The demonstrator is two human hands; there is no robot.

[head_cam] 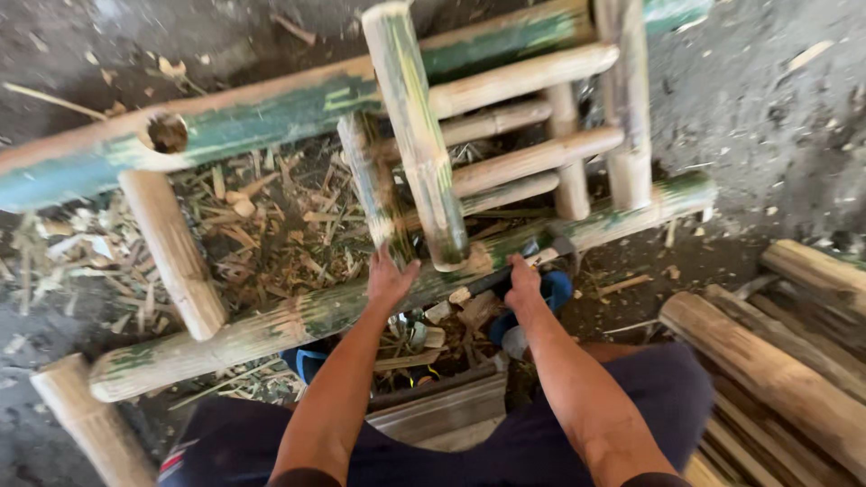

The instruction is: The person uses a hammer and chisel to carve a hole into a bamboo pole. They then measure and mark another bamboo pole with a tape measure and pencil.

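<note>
A bamboo frame (271,117) of green and peeled poles lies on the ground in front of me. My left hand (388,278) rests on its near long pole (271,329), with the fingers around the foot of a short green upright (372,185). A thicker upright (417,135) stands just to the right of it. My right hand (523,281) grips a tool with a metal end (552,252), held against the same pole where the thick upright meets it. Several peeled crossbars (532,160) run to the right.
Bamboo chips and shavings (271,225) cover the ground inside the frame. Loose peeled poles (776,370) are stacked at the right, and one more pole (86,419) lies at the lower left. Blue footwear (555,290) shows under the frame. I sit on a wooden board (442,410).
</note>
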